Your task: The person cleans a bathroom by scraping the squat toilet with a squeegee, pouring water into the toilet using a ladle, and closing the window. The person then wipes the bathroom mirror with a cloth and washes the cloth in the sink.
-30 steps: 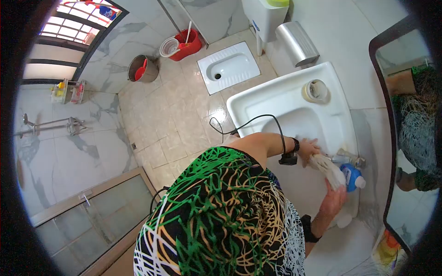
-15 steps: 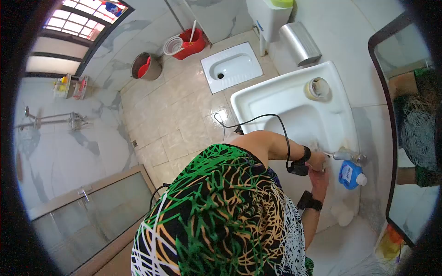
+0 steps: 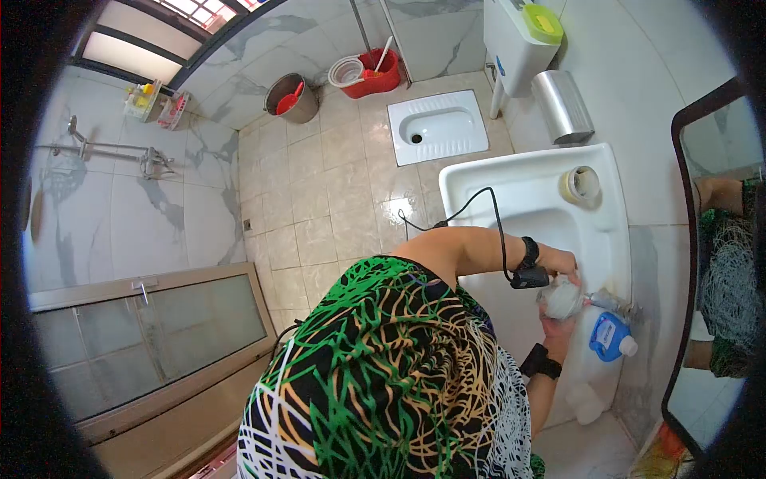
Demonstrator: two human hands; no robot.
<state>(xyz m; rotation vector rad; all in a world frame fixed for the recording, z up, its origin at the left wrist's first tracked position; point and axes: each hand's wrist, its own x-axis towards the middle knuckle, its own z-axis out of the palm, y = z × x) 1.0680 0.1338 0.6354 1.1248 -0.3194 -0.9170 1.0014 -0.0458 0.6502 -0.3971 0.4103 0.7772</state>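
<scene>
A whitish, wet-looking cloth (image 3: pixel 563 298) is bunched between my two hands over the white sink (image 3: pixel 527 164), beside the metal tap (image 3: pixel 613 303). My left hand (image 3: pixel 558 262) is closed on its upper side. Below it, my right hand (image 3: pixel 557 323) grips the cloth from the other side, its fingers partly hidden. A blue bottle (image 3: pixel 609 335) with a white cap rests on the sink's edge near the tap. On my left wrist is a black band, with a black device (image 3: pixel 530 277) and cable close by; another black band is on my right wrist.
A round tub (image 3: pixel 580 185) sits on the sink's far rim, and a white object (image 3: pixel 586 403) at its near corner. Beyond are a squat toilet (image 3: pixel 438 128), a red mop bucket (image 3: pixel 379 76) and a grey bucket (image 3: pixel 294 102). A mirror (image 3: pixel 722 263) hangs at right.
The cloth was stretched out between my hands; it is now bunched up, and my hands are closer together. The camera view has shifted, so the room appears further right and lower.
</scene>
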